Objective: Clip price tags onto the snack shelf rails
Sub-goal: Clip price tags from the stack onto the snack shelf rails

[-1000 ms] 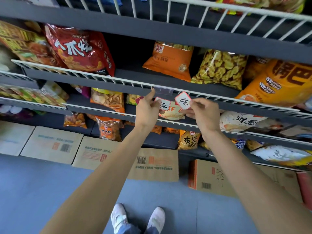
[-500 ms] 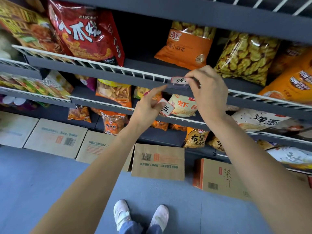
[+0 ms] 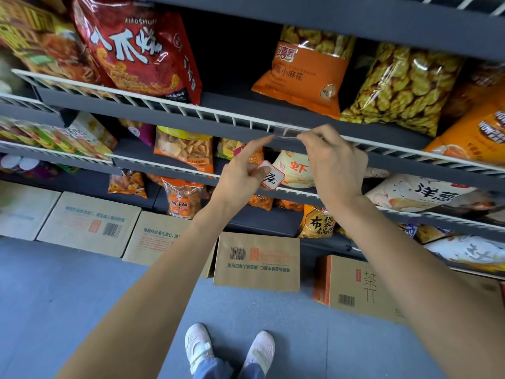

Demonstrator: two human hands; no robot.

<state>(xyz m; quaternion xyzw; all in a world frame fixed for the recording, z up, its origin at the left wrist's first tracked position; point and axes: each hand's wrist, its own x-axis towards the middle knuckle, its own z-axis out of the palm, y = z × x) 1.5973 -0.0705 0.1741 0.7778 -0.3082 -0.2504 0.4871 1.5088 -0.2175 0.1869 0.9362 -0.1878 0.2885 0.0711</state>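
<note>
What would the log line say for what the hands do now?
left hand holds price tag | right hand at clear clip on rail

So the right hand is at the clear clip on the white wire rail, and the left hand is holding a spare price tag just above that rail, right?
Not quite. In the head view the left hand holds the spare price tag below that white wire rail, not above it. The right hand is at the clear clip on the rail, as you said.
</note>
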